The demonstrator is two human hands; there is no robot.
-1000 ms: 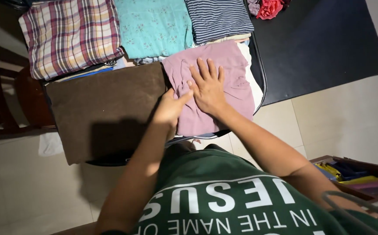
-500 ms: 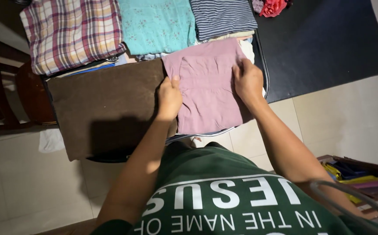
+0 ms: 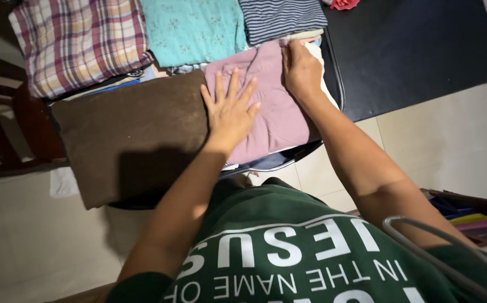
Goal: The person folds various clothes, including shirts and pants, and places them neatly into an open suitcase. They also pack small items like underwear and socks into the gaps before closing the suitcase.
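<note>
Head view: looking down over a green printed shirt (image 3: 288,247) at folded clothes in an open suitcase (image 3: 288,163)
Left hand (image 3: 229,109): flat and spread wide, palm pressed on the near left part of the mauve folded garment (image 3: 274,112); holding nothing
Right hand (image 3: 301,70): fingers curled down on the far right corner of the mauve folded garment; grasp underneath not visible, so cannot tell whether pinching the cloth or only pressing
Mauve folded garment: lying flat on top of a stack, just beside the brown folded cloth (image 3: 128,129) on its left, white fabric (image 3: 322,78) showing along its right edge
Brown folded cloth: large, flat, nearest the body on the left, touching the mauve piece at the left hand's thumb side
Far row: plaid folded cloth (image 3: 81,42) at left, teal floral folded cloth (image 3: 193,28) in the middle, striped folded cloth (image 3: 280,17) at right, just beyond the right hand
Black tabletop (image 3: 412,50): dark surface to the right of the suitcase
Red fabric flower (image 3: 343,4): at the top edge, on the black surface
Wire hanger (image 3: 440,258): grey, at lower right, close to the camera
Coloured folded clothes (image 3: 473,219): in a wooden compartment at far right
Floor (image 3: 440,151): pale tiles
</note>
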